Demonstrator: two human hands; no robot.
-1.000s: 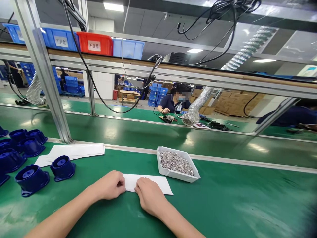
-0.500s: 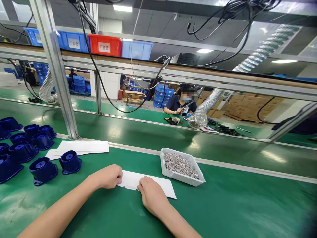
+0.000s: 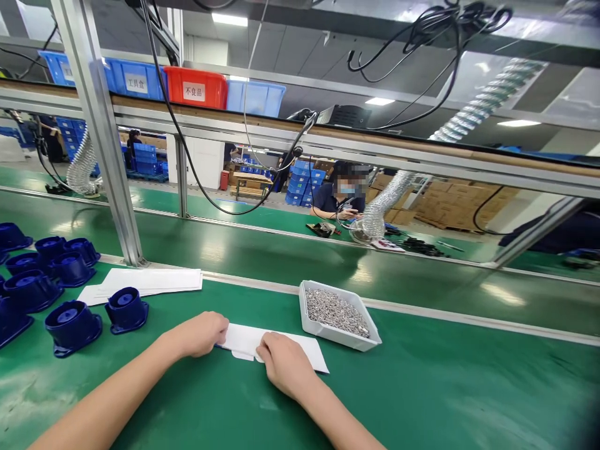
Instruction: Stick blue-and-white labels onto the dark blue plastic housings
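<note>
Since a moment ago the paper strip [image 3: 304, 352] has lost its flat outline: a small flap now hangs off its near edge between the two hands, which sit much where they were. Its long axis runs left to right, and it lies just nearer than the screw tray [image 3: 338, 336] and to that tray's left, its right end close to the tray's near corner but apart from it. Left hand [image 3: 202, 334] is clenched on the strip's left end; right hand [image 3: 282, 364] is curled over the near edge at mid-length, fingertips on the paper, and whether they nip it or only press I cannot tell. Both hands are on the strip, the right being nearer to the tray. Well to the tray's left stand dark blue housings [image 3: 71, 322], with a stack of white sheets [image 3: 147, 281] behind them. Beyond the tray, across the green belt [image 3: 262, 253], a co-worker [image 3: 338, 195] sits at another bench.
</note>
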